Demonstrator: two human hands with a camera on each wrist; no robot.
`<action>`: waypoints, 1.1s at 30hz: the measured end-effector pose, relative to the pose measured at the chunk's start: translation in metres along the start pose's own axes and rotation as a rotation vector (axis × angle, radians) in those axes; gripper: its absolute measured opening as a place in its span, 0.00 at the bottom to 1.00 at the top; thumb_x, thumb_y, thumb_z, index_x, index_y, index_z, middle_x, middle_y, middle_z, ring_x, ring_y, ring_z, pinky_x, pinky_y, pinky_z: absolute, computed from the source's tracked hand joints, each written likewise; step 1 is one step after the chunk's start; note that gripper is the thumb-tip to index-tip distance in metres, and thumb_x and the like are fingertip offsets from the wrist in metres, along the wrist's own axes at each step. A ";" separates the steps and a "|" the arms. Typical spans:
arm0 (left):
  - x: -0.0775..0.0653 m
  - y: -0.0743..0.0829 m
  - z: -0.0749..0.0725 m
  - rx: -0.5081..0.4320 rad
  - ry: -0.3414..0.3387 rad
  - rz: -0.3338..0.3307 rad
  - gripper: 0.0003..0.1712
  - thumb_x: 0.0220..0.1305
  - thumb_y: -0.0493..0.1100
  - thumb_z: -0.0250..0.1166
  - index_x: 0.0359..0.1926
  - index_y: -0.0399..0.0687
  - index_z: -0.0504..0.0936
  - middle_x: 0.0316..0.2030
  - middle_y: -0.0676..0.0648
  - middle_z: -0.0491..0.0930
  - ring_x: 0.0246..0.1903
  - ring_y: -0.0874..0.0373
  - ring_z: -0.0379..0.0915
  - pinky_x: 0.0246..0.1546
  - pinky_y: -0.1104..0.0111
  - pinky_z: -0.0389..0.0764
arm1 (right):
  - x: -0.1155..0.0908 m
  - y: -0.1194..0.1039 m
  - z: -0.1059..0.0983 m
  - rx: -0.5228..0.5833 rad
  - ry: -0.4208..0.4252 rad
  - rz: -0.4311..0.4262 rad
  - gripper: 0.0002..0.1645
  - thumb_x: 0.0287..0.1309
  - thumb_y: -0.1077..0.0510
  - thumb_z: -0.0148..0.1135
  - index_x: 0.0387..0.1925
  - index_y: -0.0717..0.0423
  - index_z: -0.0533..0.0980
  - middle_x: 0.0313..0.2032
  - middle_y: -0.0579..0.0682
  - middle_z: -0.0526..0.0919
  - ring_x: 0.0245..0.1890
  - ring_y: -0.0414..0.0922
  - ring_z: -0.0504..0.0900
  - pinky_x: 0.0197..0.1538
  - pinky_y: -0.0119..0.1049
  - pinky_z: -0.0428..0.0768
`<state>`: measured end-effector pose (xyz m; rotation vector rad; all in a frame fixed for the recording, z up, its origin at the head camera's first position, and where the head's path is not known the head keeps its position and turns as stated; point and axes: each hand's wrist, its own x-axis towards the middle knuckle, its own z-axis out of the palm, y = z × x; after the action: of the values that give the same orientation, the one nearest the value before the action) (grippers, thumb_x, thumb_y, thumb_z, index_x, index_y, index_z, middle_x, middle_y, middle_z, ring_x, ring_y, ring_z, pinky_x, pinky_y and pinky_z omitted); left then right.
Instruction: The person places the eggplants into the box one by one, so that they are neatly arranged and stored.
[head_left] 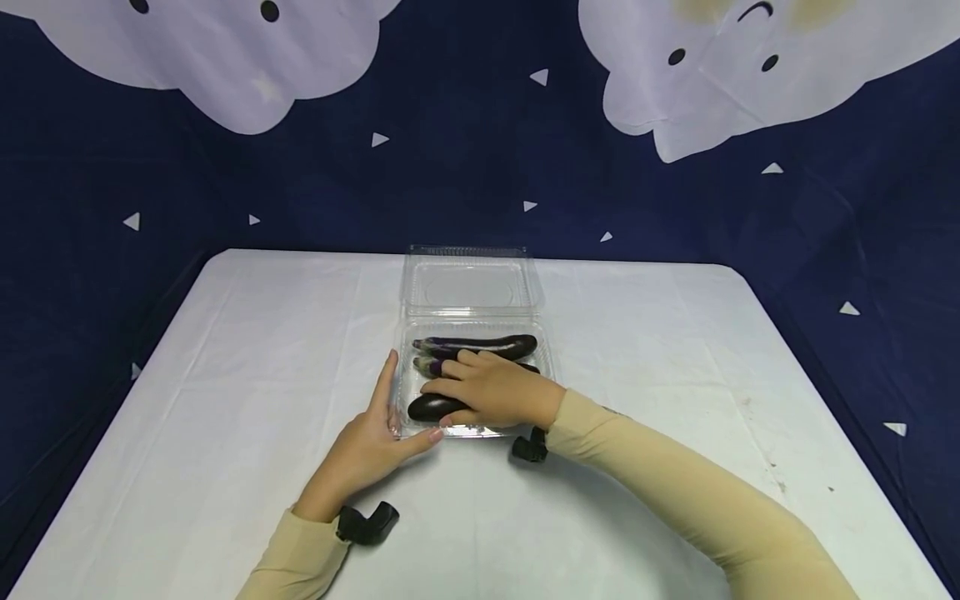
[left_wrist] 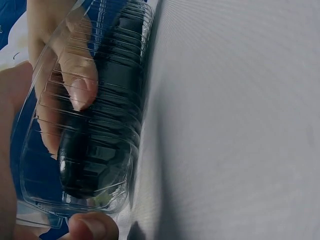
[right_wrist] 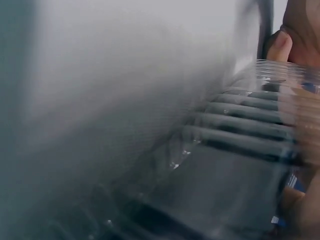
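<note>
A clear plastic clamshell box (head_left: 551, 367) lies with its lid raised at the back. In its base are dark purple eggplants: one at the back (head_left: 513, 346), a second one (head_left: 427, 367) just nearer, partly covered by fingers, and a front eggplant (head_left: 433, 407). My right hand (head_left: 498, 392) reaches in from above and holds the front eggplant, its thumb on the near side. Through the ribbed wall in the left wrist view, that thumb (left_wrist: 82, 82) presses against the eggplant. My left hand (head_left: 367, 446) touches the box's near left corner, thumb and forefinger spread straight along two sides.
The box stands on a white-covered table (head_left: 645, 350), whose far edge meets a dark blue curtain (head_left: 465, 175) with clouds on it. Each wrist carries a black camera mount; the left one (head_left: 367, 523) hangs above the table. The right wrist view is blurred.
</note>
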<state>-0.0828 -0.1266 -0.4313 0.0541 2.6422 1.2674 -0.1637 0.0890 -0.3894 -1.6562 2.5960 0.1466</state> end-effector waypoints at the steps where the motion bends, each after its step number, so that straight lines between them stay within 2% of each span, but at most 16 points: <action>1: 0.000 0.000 0.000 -0.003 0.000 0.001 0.73 0.46 0.73 0.72 0.76 0.78 0.26 0.23 0.49 0.70 0.20 0.55 0.67 0.26 0.64 0.71 | 0.000 0.000 0.000 0.000 0.002 0.002 0.34 0.68 0.31 0.48 0.69 0.39 0.68 0.51 0.43 0.75 0.48 0.43 0.71 0.57 0.37 0.73; 7: 0.000 0.002 0.001 -0.003 -0.001 0.011 0.73 0.46 0.73 0.72 0.76 0.78 0.26 0.23 0.50 0.71 0.19 0.57 0.65 0.23 0.64 0.70 | -0.005 0.002 0.002 0.008 0.043 0.007 0.35 0.69 0.30 0.46 0.71 0.39 0.67 0.46 0.42 0.73 0.41 0.41 0.68 0.47 0.34 0.72; 13: 0.000 0.003 0.000 -0.004 -0.006 0.009 0.73 0.47 0.72 0.72 0.76 0.77 0.26 0.21 0.51 0.69 0.18 0.57 0.64 0.23 0.64 0.69 | -0.014 0.002 0.002 0.049 0.057 0.056 0.35 0.70 0.31 0.45 0.74 0.36 0.62 0.45 0.42 0.71 0.42 0.40 0.68 0.48 0.36 0.73; 17: -0.001 0.003 0.000 0.012 -0.005 0.001 0.72 0.47 0.73 0.72 0.76 0.77 0.26 0.20 0.50 0.69 0.23 0.55 0.70 0.29 0.63 0.72 | -0.023 0.003 0.002 0.084 0.072 0.096 0.36 0.70 0.31 0.45 0.74 0.36 0.61 0.45 0.43 0.71 0.43 0.41 0.68 0.51 0.38 0.72; 21: -0.001 0.002 0.000 0.019 -0.003 -0.003 0.72 0.48 0.72 0.72 0.76 0.77 0.26 0.19 0.50 0.70 0.28 0.53 0.73 0.34 0.63 0.73 | -0.032 0.003 0.002 0.133 0.063 0.156 0.38 0.69 0.30 0.45 0.75 0.34 0.59 0.50 0.43 0.74 0.47 0.43 0.70 0.56 0.41 0.72; 24: -0.001 0.001 0.001 0.011 -0.007 0.000 0.72 0.48 0.72 0.72 0.77 0.77 0.26 0.20 0.50 0.68 0.26 0.54 0.72 0.31 0.63 0.73 | -0.039 0.004 0.004 0.154 0.071 0.180 0.39 0.68 0.28 0.45 0.75 0.35 0.58 0.51 0.44 0.74 0.49 0.43 0.71 0.57 0.42 0.73; 28: -0.001 0.002 0.000 -0.002 -0.013 0.004 0.72 0.48 0.72 0.72 0.77 0.75 0.27 0.20 0.51 0.66 0.22 0.55 0.67 0.27 0.64 0.70 | -0.049 0.005 0.007 0.154 0.084 0.205 0.42 0.67 0.25 0.43 0.76 0.36 0.57 0.46 0.43 0.73 0.46 0.42 0.69 0.53 0.40 0.72; 33: -0.001 0.002 -0.001 -0.016 -0.014 0.009 0.72 0.48 0.71 0.73 0.77 0.75 0.27 0.21 0.51 0.66 0.20 0.56 0.63 0.25 0.64 0.69 | -0.066 0.005 0.010 0.178 0.097 0.289 0.45 0.64 0.22 0.41 0.77 0.32 0.54 0.43 0.40 0.69 0.43 0.41 0.64 0.51 0.39 0.69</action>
<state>-0.0822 -0.1260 -0.4289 0.0727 2.6231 1.2860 -0.1409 0.1515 -0.3922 -1.2570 2.8109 -0.1527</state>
